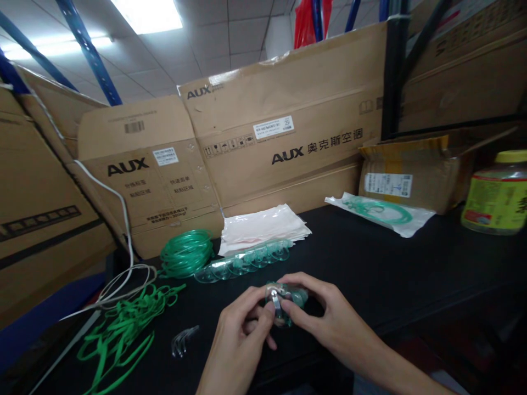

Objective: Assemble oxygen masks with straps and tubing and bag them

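Both my hands meet over the front of the black table and pinch one clear green plastic mask with a small metal clip on it. My left hand grips its left side with thumb and fingers closed. My right hand curls over its right side. Just behind the hands lies a row of stacked clear green masks. A coil of green tubing sits to the left of that row.
Loose green elastic straps and a white cable lie at the left. A small clear part rests near my left wrist. Flat plastic bags, a bagged tubing set, cardboard boxes and a yellow-lidded jar line the back.
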Demonstrator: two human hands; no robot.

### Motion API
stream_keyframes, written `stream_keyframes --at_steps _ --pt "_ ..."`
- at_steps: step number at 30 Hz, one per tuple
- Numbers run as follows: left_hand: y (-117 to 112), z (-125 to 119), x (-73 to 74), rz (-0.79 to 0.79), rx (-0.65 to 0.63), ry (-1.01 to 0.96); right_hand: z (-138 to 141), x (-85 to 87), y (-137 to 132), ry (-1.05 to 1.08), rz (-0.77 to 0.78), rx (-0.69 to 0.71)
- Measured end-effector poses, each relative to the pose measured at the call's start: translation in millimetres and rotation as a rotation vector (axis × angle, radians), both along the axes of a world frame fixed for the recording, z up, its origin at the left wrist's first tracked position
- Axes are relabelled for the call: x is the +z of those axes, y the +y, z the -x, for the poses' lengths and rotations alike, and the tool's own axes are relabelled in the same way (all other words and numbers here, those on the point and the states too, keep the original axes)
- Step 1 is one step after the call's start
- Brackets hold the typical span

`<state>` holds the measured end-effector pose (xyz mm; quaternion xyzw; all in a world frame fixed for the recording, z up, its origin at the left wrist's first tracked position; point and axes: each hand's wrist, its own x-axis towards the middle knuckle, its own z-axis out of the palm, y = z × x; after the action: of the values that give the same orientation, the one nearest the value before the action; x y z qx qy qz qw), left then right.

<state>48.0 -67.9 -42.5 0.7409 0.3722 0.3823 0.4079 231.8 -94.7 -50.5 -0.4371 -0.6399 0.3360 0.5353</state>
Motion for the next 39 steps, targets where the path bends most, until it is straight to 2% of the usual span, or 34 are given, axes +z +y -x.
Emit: stream_keyframes --at_steps 4,10,12,14,17,20,27,39 --pt "-0.5 -1.0 -2.6 0.025 -0.054 -0.021 0.4 -1.3 -0.3 -0.056 -0.008 -0.002" --pt "1.7 0.0 -7.4 0.046 -0.052 -0.023 -0.8 -1.9 -0.2 -0.077 -0.033 0.047" --pt "2.5 0.6 -9.0 0.048 0.008 -0.036 -0.8 -1.1 -0.2 -0.071 -0.053 0.05" --pt "2.5 0.6 -9.3 0.036 0.122 -0.062 -0.7 -0.9 0.4 -0.068 -0.069 0.026" --pt "0.8 -0.9 -6.7 -0.042 0.236 -0.055 -0.5 -2.7 2.4 -0.075 -0.073 -0.042" --pt "-1.6 -2.8 -4.3 -0.118 0.191 0.024 -0.8 -6.4 4.1 -0.073 -0.081 -0.074" --pt "-3.8 -2.5 -7.2 -0.11 0.088 0.178 -1.7 -8.2 4.1 -0.079 -0.113 -0.081" --pt "-7.8 -2.4 -4.2 -0.128 0.058 0.201 -5.0 -5.5 2.8 -0.031 -0.131 0.006"
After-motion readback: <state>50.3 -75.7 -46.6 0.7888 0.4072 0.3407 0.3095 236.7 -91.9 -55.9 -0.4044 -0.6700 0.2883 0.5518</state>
